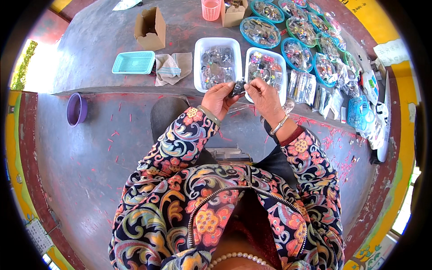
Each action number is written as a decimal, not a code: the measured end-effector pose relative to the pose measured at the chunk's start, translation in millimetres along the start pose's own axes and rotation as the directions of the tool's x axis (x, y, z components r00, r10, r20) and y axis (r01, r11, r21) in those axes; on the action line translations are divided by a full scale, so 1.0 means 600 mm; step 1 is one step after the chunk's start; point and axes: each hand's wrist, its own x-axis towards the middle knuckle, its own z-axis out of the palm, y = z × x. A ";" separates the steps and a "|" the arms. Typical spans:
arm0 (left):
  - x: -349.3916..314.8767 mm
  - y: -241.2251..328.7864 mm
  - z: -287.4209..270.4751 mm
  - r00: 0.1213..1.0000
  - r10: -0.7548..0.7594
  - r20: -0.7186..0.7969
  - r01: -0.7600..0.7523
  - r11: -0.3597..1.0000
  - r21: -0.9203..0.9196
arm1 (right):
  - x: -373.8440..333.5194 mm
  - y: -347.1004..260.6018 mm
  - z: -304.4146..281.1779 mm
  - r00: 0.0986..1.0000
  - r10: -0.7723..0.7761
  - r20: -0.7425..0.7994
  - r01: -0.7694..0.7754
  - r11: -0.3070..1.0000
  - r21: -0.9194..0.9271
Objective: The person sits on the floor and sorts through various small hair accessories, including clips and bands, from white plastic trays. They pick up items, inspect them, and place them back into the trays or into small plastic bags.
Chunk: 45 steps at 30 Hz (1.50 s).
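Observation:
Between both hands, in front of two white trays, is a small dark item [237, 88] whose exact kind I cannot make out. My left hand [218, 98] pinches its left side with thumb and fingers. On its right side, the thumb and forefinger of my right hand [266, 98] are closed. Just beyond my left hand stands a white tray [196, 67] holding dark small pieces in clear bags. A second white tray [284, 85], with colourful and dark small pieces, sits beyond my right hand.
Several blue and green round baskets [259, 32] with bagged goods crowd the right of the raised ledge. Leftward are a folded cloth [173, 67], a turquoise basket [133, 62] and a cardboard box [150, 29]. A purple basin [77, 110] stands on the lower floor; red scraps lie about.

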 end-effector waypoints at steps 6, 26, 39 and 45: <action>-0.008 0.005 0.010 0.993 -0.050 0.109 0.048 0.998 0.029 | 0.001 0.014 -0.002 0.999 0.032 -0.025 -0.030 0.995 0.098; 0.000 0.007 -0.006 0.995 -0.032 0.093 0.014 0.983 0.185 | 0.008 0.019 -0.001 0.988 0.155 -0.006 -0.145 0.937 0.318; -0.004 0.002 0.001 0.992 0.073 0.104 -0.103 0.940 0.326 | 0.005 0.008 -0.011 0.993 -0.022 -0.113 0.027 0.999 0.047; -0.004 -0.005 0.002 0.978 0.207 -0.002 -0.190 0.903 0.386 | -0.004 -0.040 -0.008 0.822 -0.562 -0.094 0.492 0.784 -0.378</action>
